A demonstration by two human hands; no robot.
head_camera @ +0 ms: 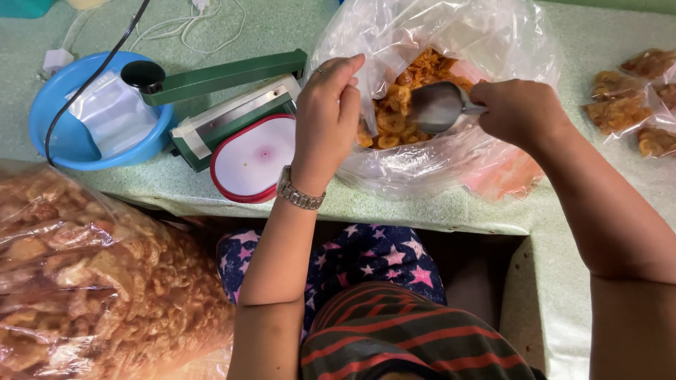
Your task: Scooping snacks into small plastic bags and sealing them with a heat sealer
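A large clear plastic bag (493, 42) full of orange-brown fried chips (394, 112) stands on the green table (422, 207). My left hand (327, 112), wearing a metal watch and a ring, pinches the near rim of that bag or a small clear bag there; I cannot tell which. My right hand (517, 109) grips the handle of a metal scoop (438, 105), whose bowl lies over the chips inside the bag.
A green heat sealer (232, 95) and a red-rimmed white scale (255, 158) sit to the left. A blue bowl (56, 137) holds clear bags, with a black cord across it. Several filled small packets (623, 105) lie at right. A big sack of fried snacks (91, 281) fills the lower left.
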